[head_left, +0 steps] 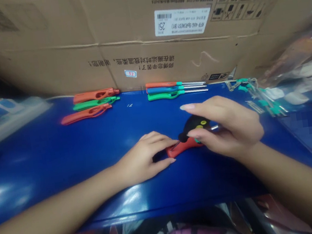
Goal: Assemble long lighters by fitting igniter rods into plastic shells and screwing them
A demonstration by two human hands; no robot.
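A red long-nosed lighter (187,146) lies on the blue table, its metal tube pointing right beneath my right hand. My left hand (140,155) pinches the lighter's left end between thumb and fingers. In my right hand (230,126) is a screwdriver with a rounded black handle (192,124) and yellow marks, held between thumb and fingers. Its thin shaft slants down to the left and meets the lighter near my left fingertips. Whether a screw sits under the tip cannot be made out. My right hand covers part of the lighter.
Behind my hands lie several lighters with metal tubes (176,88) and, farther left, orange and green lighter bodies (95,102). Metal rods with teal parts (268,98) are heaped at right. A cardboard box (127,28) walls the back; a clear bin (4,121) stands left.
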